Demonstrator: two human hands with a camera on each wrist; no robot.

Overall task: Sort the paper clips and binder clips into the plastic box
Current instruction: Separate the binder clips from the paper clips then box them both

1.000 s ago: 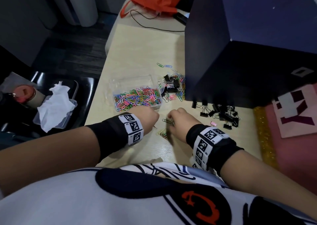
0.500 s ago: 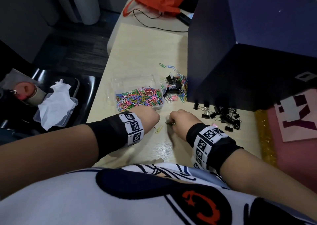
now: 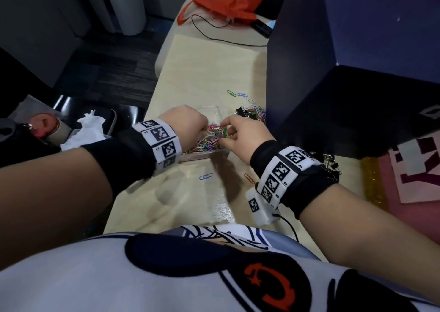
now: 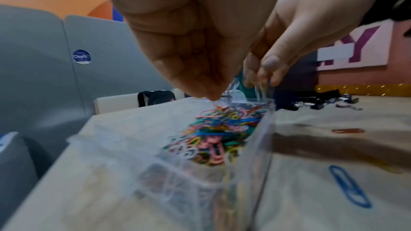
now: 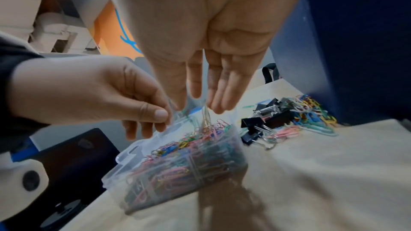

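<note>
Nearest the body, two loose clips lie flat on the pale table (image 3: 209, 73): a blue paper clip (image 3: 206, 176) and, to its right, a red paper clip (image 3: 249, 178), both short of the box. Just beyond them sits the clear plastic box (image 5: 177, 161), its near compartment heaped with coloured paper clips (image 4: 213, 138). Both hands hang over that heap. The left hand (image 3: 184, 127) has its fingers bunched, thumb against the fingertips; something thin and pale blurs at the tips, and I cannot tell whether it is pinched. The right hand (image 3: 242, 135) points its fingers straight down, relaxed and slightly apart, with a few thin clips blurred just under the fingertips (image 5: 219, 104), above the pile. Past the box, against the dark blue partition (image 3: 357, 50), a mixed heap of black binder clips (image 5: 262, 120) and coloured clips waits on the table. More binder clips lie to the right, behind the right wrist. At the far end lies a red bag (image 3: 228, 0).
</note>
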